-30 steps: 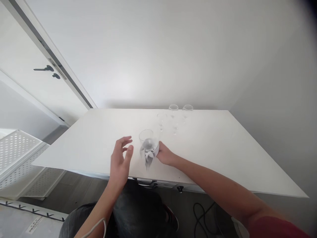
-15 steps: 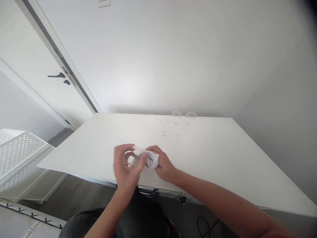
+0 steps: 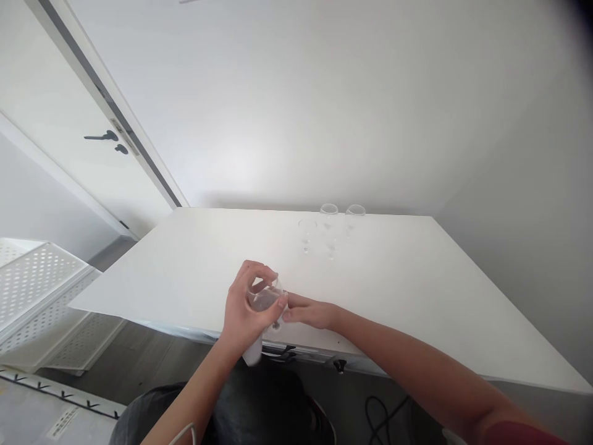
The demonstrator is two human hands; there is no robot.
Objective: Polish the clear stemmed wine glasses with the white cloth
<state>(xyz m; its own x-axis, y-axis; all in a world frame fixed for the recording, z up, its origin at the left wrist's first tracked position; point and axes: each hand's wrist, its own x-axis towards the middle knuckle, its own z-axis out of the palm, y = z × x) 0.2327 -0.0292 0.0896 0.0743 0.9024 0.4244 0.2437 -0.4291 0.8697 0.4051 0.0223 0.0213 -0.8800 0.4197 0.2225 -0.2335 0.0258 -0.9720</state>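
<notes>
A clear stemmed wine glass (image 3: 266, 300) is held upright near the table's front edge. My left hand (image 3: 248, 303) is closed around its bowl, with the thumb at the near side and the fingers curled over the rim. Against the glass's right side, my right hand (image 3: 308, 311) also grips it, its fingers partly hidden behind the bowl. A white cloth (image 3: 252, 352) hangs over the table edge below my left wrist; its upper part is hidden. Farther back on the white table (image 3: 194, 259) stand several more clear glasses (image 3: 328, 219), faint against the white.
A plain wall rises behind the table. White perforated racks (image 3: 41, 290) stand at the lower left, near a door with a dark handle (image 3: 104, 136). Black cable (image 3: 382, 417) lies on the floor below the table.
The glass has turned upright and moved slightly right and nearer. The white cloth, bunched at my right hand before, now hangs at the table edge. My right hand has come against the glass.
</notes>
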